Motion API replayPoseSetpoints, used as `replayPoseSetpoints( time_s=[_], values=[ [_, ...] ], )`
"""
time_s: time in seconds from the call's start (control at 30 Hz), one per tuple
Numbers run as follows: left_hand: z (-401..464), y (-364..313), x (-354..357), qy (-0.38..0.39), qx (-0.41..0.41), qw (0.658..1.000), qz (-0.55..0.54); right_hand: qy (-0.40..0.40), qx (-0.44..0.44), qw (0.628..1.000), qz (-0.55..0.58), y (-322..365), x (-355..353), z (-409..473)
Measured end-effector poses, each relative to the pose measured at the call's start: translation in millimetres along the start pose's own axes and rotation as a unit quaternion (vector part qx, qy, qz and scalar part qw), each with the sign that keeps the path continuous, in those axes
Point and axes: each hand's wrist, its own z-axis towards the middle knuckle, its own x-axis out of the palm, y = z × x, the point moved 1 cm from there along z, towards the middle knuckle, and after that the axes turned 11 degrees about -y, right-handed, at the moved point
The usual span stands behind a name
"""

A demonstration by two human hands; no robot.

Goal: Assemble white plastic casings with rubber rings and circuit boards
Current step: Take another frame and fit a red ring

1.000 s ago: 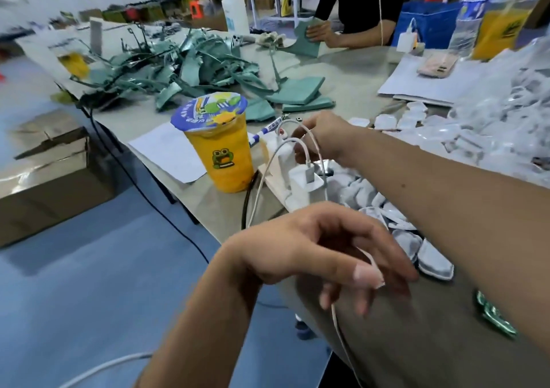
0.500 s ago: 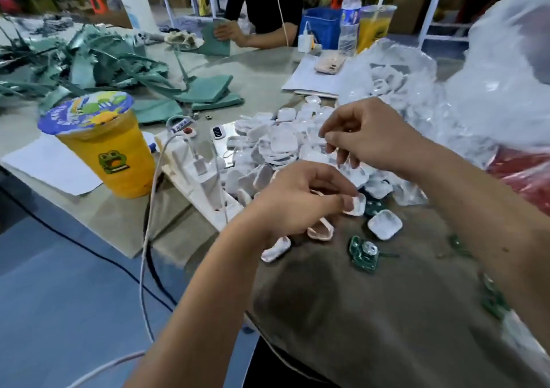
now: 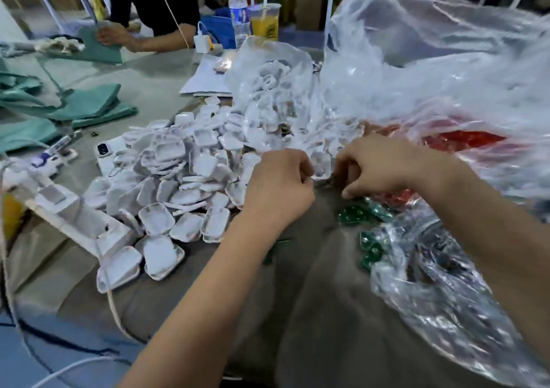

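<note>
A white casing (image 3: 320,164) sits upright between my two hands above the brown cloth (image 3: 297,298). My left hand (image 3: 279,185) pinches its left edge with curled fingers. My right hand (image 3: 375,168) has its fingers curled against the right edge, thumb pointing down. Motion blur hides any smaller part in my fingers. A big pile of white casings (image 3: 184,179) lies left of my hands. Green circuit boards (image 3: 354,215) lie just below my right hand, and more boards (image 3: 370,250) spill from a clear bag.
Clear plastic bags (image 3: 431,90) heap up on the right, one over red packaging (image 3: 464,142). A white power strip (image 3: 68,215) with cables lies at the left, with green fabric (image 3: 89,104) behind. A person (image 3: 148,9) works at the far side near a bottle (image 3: 238,15).
My view swung right, away from the yellow cup. Both hands came together at the pile's right edge, and the casing now stands between them.
</note>
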Motion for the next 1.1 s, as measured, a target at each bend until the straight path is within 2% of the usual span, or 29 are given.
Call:
replayPoseSetpoints(
  time_s=[0.07, 0.13, 0.2, 0.23, 0.3, 0.4, 0.47, 0.53, 0.6, 0.7, 0.9, 1.03, 1.1],
  values=[
    [1, -9, 2, -0.078, 0.021, 0.997, 0.0, -0.124, 0.004, 0.991, 0.043, 2, 4, 2],
    [12, -15, -5, -0.209, 0.066, 0.976, 0.02, -0.289, 0.002, 0.954, 0.079, 7, 1, 8],
    [30, -18, -14, -0.301, 0.094, 0.948, 0.045, -0.385, -0.05, 0.919, 0.073, 17, -6, 20],
    [40, -18, -17, -0.309, 0.091, 0.945, 0.059, -0.389, -0.088, 0.915, 0.06, 23, -10, 27],
    [61, -14, -18, -0.251, 0.064, 0.962, 0.087, -0.325, -0.137, 0.935, 0.034, 34, -11, 45],
    [78, -4, -9, -0.091, 0.01, 0.99, 0.112, -0.158, -0.096, 0.982, -0.047, 43, -6, 64],
    [80, 6, -1, -0.001, -0.006, 0.99, 0.139, -0.081, -0.069, 0.987, -0.119, 40, -1, 72],
    [81, 12, 9, 0.059, -0.006, 0.983, 0.172, -0.054, -0.059, 0.985, -0.151, 39, 4, 76],
    [82, 14, 16, 0.087, 0.018, 0.973, 0.214, -0.048, -0.043, 0.985, -0.158, 40, 7, 78],
    [81, 8, 18, 0.093, 0.053, 0.958, 0.265, -0.062, -0.01, 0.988, -0.141, 44, 12, 78],
    [78, 12, 16, 0.064, 0.015, 0.973, 0.22, -0.081, -0.001, 0.993, -0.087, 47, 15, 63],
    [70, 12, 9, -0.004, 0.037, 0.988, 0.149, -0.149, -0.023, 0.989, 0.006, 37, 9, 52],
    [67, 6, 3, -0.068, 0.081, 0.989, 0.106, -0.172, -0.025, 0.982, 0.078, 30, 4, 47]
  ],
)
